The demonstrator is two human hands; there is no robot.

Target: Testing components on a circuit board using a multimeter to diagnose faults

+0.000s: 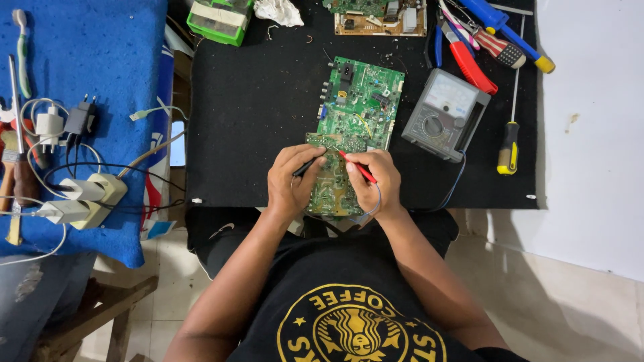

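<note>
So the green circuit board [350, 127] is lying on the black mat [255, 107] covering the tabletop, near edge right in front of the person; a grey analog multimeter [444, 114] is sitting just beside it on the right, and a blue wire is trailing from there toward the right hand; further right a yellow-and-black screwdriver [510, 137] is lying well apart from the board; red-handled pliers [469, 64] and more tools are piling up at the top right corner; a second, brownish board [379, 17] is sitting at the top edge, with a green box [218, 20] and a crumpled white cloth [278, 11] near it; off to the left, chargers and white plug adapters [84, 198] are tangling on a blue cloth [87, 60]. Nothing is blocking the board itself.

The left hand [290, 184] is resting on the board's lower part, fingers curling tight around a black probe [305, 167]; the right hand [373, 184] is pinching a red probe [357, 166] the same way; both tips are pointing inward at the middle of the board, close together.
</note>
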